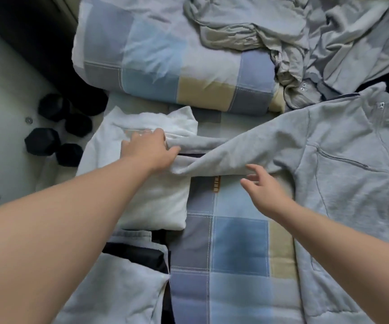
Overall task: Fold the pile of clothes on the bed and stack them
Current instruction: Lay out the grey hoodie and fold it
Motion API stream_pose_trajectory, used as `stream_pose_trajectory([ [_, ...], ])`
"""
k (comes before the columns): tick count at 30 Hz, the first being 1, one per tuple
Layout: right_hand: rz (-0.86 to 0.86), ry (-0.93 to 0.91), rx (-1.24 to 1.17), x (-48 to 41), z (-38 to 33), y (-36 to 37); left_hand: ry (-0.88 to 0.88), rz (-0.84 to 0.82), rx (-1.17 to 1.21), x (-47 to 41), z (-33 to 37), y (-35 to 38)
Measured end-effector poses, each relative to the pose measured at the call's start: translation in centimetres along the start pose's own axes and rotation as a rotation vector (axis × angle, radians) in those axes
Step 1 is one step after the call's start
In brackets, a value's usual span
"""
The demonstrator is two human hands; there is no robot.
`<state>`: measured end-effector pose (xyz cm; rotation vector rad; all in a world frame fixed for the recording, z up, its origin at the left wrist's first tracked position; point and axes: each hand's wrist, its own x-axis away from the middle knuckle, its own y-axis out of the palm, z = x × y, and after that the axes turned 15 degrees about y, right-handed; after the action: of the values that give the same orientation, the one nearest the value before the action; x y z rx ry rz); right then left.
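The left hand (150,149) grips the sleeve end of the grey hoodie (343,160), while the right hand (266,190) is open just beside the sleeve.

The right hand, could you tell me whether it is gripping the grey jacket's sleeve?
No, the right hand has its fingers spread open at the sleeve, and only the left hand grips the sleeve's end.

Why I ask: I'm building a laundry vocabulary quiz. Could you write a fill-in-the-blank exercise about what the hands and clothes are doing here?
1. The left hand grips the ____ of the grey jacket.
2. The right hand is ____, with fingers spread and gripping nothing.
3. Below the left hand lies a folded ____ garment.
Missing words: sleeve; open; white.
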<state>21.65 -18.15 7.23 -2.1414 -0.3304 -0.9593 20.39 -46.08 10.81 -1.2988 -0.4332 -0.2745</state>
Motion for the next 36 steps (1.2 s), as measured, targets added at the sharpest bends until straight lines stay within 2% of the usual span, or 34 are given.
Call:
stream_pose_trajectory([
  [3,0.073,-0.053,0.061,-2.5,-1.1,2.5,0.129,0.045,0.098,-2.1,-1.3,3.4],
  [8,0.102,-0.106,0.145,-4.7,-3.6,5.6,0.345,0.243,-0.093,-2.7,-2.3,5.2],
  [10,0.133,-0.128,0.167,-4.9,-4.3,6.4,0.387,0.287,-0.077,-3.1,-2.6,4.8],
  [12,0.267,-0.161,0.291,-5.0,-5.3,6.5,0.343,0.297,0.105,-3.5,-2.9,3.9],
  [14,0.444,-0.234,0.402,-5.3,-6.2,6.2,0.238,0.271,0.388,-3.9,-3.3,2.5],
  [16,0.54,-0.356,0.427,-5.5,-7.0,5.8,0.107,0.262,0.555,-4.1,-3.7,1.4],
  [19,0.617,-0.539,0.465,-5.3,-7.2,5.3,-0.072,0.201,0.596,-4.0,-4.8,1.2],
  [21,0.669,-0.632,0.481,-4.7,-6.6,5.1,-0.107,0.211,0.39,-3.7,-5.0,1.9],
  [23,0.649,-0.668,0.529,-4.2,-5.5,5.3,0.065,0.366,0.152,-3.2,-4.0,2.4],
  [24,0.629,-0.674,0.541,-4.0,-5.0,5.4,0.203,0.433,0.144,-3.1,-3.3,2.5],
  [26,0.587,-0.676,0.532,-3.9,-4.1,5.2,0.357,0.351,0.231,-3.3,-1.8,2.5],
  [29,0.495,-0.687,0.546,-3.9,-2.9,4.8,0.274,0.084,0.178,-4.3,-0.6,3.4],
  [32,0.387,-0.675,0.582,-4.1,-2.3,4.6,0.203,0.039,0.006,-5.0,0.4,4.2],
  [36,0.337,-0.681,0.611,-4.8,-2.6,4.5,0.12,0.008,-0.091,-5.6,1.3,4.9],
])
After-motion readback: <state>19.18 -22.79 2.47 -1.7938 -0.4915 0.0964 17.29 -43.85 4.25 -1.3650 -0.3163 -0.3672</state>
